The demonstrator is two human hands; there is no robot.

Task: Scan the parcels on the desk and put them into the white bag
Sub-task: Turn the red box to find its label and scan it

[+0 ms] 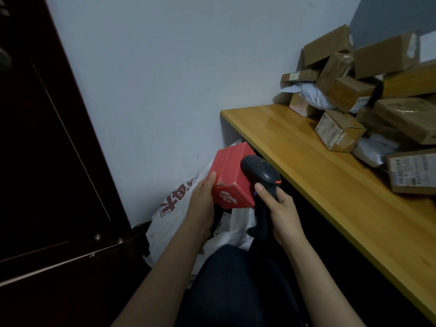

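Gripping the red parcel [232, 177], left hand [203, 201] fingers; right hand [282, 208] fingers clamped round black scanner [260, 173].

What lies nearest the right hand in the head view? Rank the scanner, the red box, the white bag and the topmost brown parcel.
1. scanner: in the right hand itself, held by its grip.
2. red box: just left, held by the left hand.
3. white bag: lower left, beneath both hands.
4. topmost brown parcel: far upper right, atop the pile on the desk.
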